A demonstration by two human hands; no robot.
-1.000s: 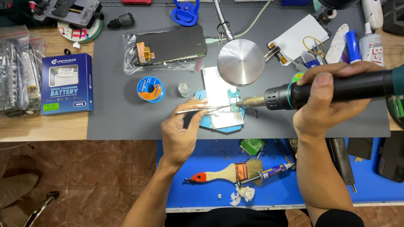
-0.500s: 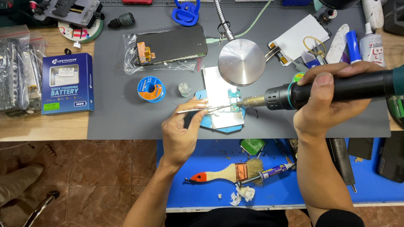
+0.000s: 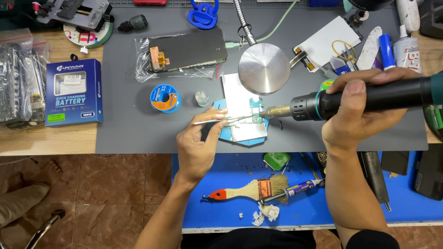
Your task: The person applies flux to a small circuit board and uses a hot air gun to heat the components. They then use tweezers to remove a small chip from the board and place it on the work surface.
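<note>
Metal tweezers (image 3: 221, 120) pinched in left hand (image 3: 198, 147), heat gun (image 3: 369, 99) gripped in right hand (image 3: 357, 110); could scorch the small board (image 3: 255, 110) by lingering.

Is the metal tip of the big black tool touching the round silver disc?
Apart. The head view shows the black tool's metal tip low beside the small board, with grey mat between it and the round silver disc.

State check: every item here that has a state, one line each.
Left hand: pinching slim metal tweezers, tips on small green circuit board.
Right hand: gripping black hot-air tool, nozzle at board.
Blue battery box: closed.
Wooden brush: lying flat.
</note>
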